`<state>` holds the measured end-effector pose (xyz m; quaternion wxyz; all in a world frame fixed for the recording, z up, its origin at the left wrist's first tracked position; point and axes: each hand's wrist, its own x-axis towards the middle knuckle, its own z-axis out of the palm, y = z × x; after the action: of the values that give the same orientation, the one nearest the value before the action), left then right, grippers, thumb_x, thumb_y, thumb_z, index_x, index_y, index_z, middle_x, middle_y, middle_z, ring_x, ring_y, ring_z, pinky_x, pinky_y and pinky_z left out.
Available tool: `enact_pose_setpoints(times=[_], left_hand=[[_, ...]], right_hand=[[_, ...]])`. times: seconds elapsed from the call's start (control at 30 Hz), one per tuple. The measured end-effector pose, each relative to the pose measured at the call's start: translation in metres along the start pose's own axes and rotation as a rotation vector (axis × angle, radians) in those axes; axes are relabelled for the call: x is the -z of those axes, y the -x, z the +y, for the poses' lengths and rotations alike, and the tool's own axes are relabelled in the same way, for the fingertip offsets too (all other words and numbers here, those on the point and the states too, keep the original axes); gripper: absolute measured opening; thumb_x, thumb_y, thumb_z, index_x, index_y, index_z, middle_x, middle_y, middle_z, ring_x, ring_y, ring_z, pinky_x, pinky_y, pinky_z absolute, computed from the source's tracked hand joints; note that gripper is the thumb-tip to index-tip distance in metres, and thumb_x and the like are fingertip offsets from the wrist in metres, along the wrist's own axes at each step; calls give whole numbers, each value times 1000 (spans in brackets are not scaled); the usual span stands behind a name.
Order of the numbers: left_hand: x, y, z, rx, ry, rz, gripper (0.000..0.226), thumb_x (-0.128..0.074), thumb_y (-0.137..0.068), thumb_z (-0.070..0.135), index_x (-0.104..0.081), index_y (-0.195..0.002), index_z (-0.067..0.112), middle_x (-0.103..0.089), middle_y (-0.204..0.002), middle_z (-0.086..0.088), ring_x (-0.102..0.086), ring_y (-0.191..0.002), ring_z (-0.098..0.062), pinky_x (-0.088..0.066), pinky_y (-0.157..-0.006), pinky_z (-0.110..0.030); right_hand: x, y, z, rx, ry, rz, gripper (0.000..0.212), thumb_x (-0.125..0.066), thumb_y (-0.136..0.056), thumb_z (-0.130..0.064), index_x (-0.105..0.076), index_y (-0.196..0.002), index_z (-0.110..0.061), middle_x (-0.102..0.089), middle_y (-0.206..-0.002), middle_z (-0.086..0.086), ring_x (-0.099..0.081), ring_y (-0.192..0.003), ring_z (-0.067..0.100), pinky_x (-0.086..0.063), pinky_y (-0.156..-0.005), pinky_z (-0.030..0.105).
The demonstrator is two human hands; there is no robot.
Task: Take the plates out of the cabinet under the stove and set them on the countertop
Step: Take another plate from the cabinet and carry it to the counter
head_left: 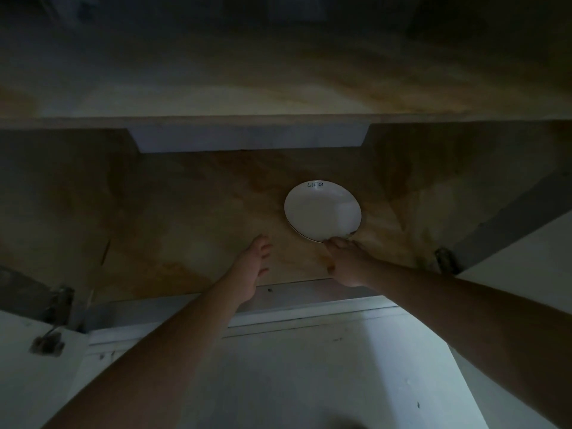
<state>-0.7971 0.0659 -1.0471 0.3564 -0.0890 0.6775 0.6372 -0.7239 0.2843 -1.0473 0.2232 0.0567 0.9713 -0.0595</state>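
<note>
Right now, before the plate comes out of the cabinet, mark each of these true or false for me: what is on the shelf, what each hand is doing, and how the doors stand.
1. One white plate lies flat on the cabinet floor. True.
2. The right hand is at the plate's near rim. True.
3. The left hand holds a second plate. False: it is open, holds nothing and reaches in left of the plate.
4. The plate is plain, with no marking. False: dark handwriting shows near its far rim.
5. The cabinet doors are closed. False: the inside is exposed, with a hinge showing at the right side.
</note>
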Motion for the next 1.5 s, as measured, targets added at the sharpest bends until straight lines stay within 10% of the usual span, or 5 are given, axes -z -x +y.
enact_pose_setpoints(times=[0.5,0.7,0.83,1.03,1.5], left_hand=[[-30,-7,-1,108,318,-152,65,-23,-103,54,-35,-150,11,-40,-153,-15,-39,-139,-31,-29,-114,-48],[-31,-9,5,101,413,-126,64,-19,-103,53,-29,-153,15,-31,-160,-8,-28,-146,-22,-24,-115,-46],[-30,-19,0,90,668,-208,57,-15,-103,51,-25,-153,26,-26,-162,-3,-22,-148,-15,-19,-114,-46],[-32,-24,4,70,416,-133,64,-21,-101,59,-38,-148,19,-48,-148,-7,-53,-120,-21,-34,-106,-47],[-31,-28,16,104,359,-114,73,-16,-97,68,-43,-146,20,-49,-147,-1,-46,-133,-21,-39,-101,-51]], right_hand=[[-10,10,5,61,-274,253,31,-52,-93,-11,-65,-122,-14,-58,-126,14,-54,-113,33,-42,-97,34],[8,2,39,-413,-866,234,55,-48,-97,-15,-29,-149,-11,-40,-148,17,-44,-129,36,-37,-105,39],[17,0,50,-575,-1222,172,50,-42,-102,-35,-39,-144,-10,-41,-150,9,-38,-133,28,-29,-108,37],[22,8,52,-466,-1454,121,58,-33,-100,-54,-35,-147,-20,-48,-141,0,-46,-128,22,-39,-107,39],[32,4,53,-550,-1785,107,69,-22,-99,-59,-49,-136,-8,-58,-134,13,-58,-115,29,-51,-91,41]])
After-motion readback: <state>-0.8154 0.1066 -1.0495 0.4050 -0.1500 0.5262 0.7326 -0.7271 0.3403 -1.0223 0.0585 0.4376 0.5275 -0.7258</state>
